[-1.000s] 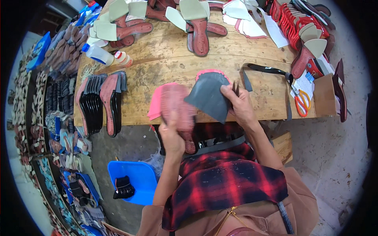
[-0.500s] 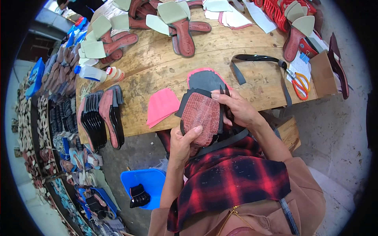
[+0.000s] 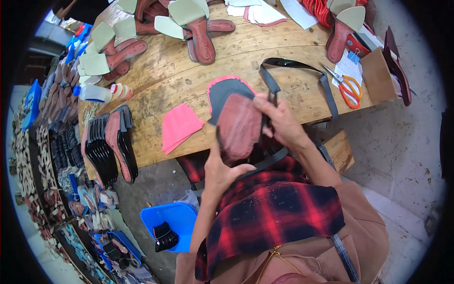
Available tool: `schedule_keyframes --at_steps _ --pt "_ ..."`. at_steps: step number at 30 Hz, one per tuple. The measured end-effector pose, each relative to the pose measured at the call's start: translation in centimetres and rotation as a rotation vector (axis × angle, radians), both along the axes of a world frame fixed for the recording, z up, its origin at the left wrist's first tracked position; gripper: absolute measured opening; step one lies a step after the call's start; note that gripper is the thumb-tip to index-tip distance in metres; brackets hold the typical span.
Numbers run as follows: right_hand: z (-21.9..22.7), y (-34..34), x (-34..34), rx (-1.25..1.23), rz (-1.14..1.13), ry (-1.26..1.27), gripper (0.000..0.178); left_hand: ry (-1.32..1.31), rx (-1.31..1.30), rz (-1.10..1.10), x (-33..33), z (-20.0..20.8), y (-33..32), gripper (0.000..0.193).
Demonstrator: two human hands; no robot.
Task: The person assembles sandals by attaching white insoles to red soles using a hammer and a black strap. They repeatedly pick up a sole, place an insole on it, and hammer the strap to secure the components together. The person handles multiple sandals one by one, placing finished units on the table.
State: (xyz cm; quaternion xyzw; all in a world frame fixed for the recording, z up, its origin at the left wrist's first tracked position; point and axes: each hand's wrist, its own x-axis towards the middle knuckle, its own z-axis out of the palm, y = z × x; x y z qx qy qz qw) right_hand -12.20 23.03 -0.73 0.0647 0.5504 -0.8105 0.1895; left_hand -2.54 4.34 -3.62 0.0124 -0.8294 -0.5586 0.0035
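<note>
A reddish-brown, grid-patterned shoe piece [image 3: 240, 127] with dark edges is tilted above my lap, blurred by motion. My right hand [image 3: 282, 122] pinches its upper right edge between thumb and fingers. A slim dark object [image 3: 272, 98] shows by those fingers; I cannot tell its kind. My left hand [image 3: 221, 173] is at the lower left side of the piece, thumb stretched out to the right and off its surface, the other fingers partly hidden along its edge. Beyond, a dark grey piece with a pink border [image 3: 229, 90] lies on the table, partly covered by the held piece.
Pink cut pieces [image 3: 182, 127] lie left of my hands on the wooden table [image 3: 156, 94]. Black-and-red strap pieces [image 3: 100, 146] stand farther left. At right are a black strap [image 3: 295, 64], orange-handled scissors [image 3: 349, 90] and a cardboard box [image 3: 380, 78]. A blue bin [image 3: 187, 222] stands below.
My left thumb has lifted off the shoe piece and swung out to the right. The black edging at its upper left no longer shows. The view has shifted slightly.
</note>
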Motion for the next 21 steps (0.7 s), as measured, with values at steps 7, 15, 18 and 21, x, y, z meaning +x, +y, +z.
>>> schedule_keyframes --at_steps 7,15,18,21 --pt "-6.6 5.0 -5.7 1.409 -0.145 0.783 0.021 0.218 -0.212 0.217 1.9 -1.3 -2.4 0.067" --pt "-0.4 6.4 -0.5 0.558 -0.147 0.431 0.026 0.216 -0.702 0.718 0.1 6.2 -20.4 0.061" --pt "7.7 7.1 3.4 0.389 -0.127 0.487 0.032 0.035 -0.867 0.763 -0.6 4.3 -26.2 0.062" --pt "13.2 7.1 5.1 0.216 -0.229 0.583 0.028 -0.194 -0.676 0.578 -3.1 3.6 -28.1 0.057"
